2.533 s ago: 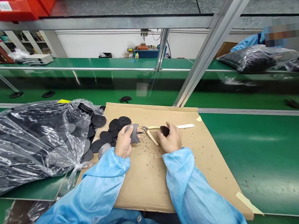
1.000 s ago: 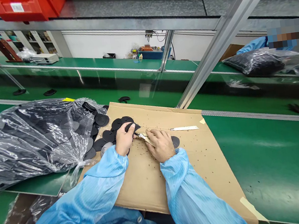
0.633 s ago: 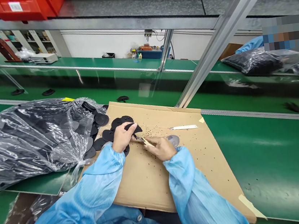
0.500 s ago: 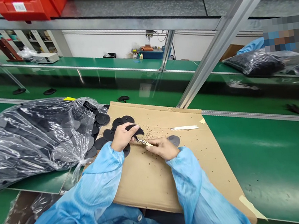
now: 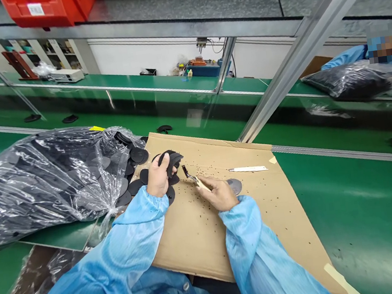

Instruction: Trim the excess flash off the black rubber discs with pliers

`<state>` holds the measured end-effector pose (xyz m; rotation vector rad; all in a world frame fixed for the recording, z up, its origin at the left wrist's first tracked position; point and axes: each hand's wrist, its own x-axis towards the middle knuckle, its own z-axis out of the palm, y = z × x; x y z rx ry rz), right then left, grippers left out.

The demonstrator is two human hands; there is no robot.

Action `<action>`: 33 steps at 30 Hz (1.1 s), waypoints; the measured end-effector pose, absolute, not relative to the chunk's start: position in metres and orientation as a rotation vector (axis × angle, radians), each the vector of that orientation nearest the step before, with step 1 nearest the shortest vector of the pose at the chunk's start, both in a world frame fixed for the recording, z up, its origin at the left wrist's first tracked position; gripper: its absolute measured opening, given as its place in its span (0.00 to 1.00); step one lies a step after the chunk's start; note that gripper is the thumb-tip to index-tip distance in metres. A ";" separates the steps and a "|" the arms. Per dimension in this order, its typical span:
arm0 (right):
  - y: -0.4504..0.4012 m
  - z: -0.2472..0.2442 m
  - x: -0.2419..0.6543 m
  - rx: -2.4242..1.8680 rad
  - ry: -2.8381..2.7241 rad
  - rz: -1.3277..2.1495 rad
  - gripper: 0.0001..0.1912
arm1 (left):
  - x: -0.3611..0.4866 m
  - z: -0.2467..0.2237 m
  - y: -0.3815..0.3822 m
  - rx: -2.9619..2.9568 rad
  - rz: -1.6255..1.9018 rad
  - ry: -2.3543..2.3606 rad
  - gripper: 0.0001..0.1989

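My left hand [image 5: 157,178] is closed around a black ribbed disc part [image 5: 171,162], held up and bent or tilted over the cardboard. In my right hand [image 5: 219,193] is a small tool with a pale handle [image 5: 205,184]; its metal front and dark tip point toward the black part, a short gap away. I cannot make out its exact kind. Below and beside my left hand lie several flat black discs [image 5: 134,187]. A grey disc [image 5: 235,186] rests by my right hand, and a slim white craft knife [image 5: 248,169] lies behind it. Small dark scraps dot the cardboard.
A cardboard sheet [image 5: 189,243] covers part of the green bench [image 5: 352,194]. At left bulges a clear plastic bag [image 5: 50,184] of black discs. An aluminium post [image 5: 291,78] slants up at right. A red bin [image 5: 50,10] sits on the shelf; a co-worker's blue sleeve [image 5: 344,57] shows far right.
My right hand's tool has drawn back from the black part, leaving a gap. My left hand has turned the part, showing its ribbed side. The whole view has shifted slightly.
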<state>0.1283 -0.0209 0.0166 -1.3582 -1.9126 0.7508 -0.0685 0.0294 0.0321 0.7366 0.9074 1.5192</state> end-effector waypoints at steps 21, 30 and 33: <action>-0.022 0.007 0.116 -1.301 -1.650 0.664 0.23 | -0.045 0.026 0.013 0.554 1.148 0.628 0.15; -0.012 0.007 0.118 -1.241 -0.961 1.070 0.22 | -0.036 0.026 0.009 0.442 1.082 0.598 0.10; -0.009 0.010 0.121 -1.207 -0.735 1.095 0.24 | -0.041 0.025 0.013 0.406 1.067 0.619 0.11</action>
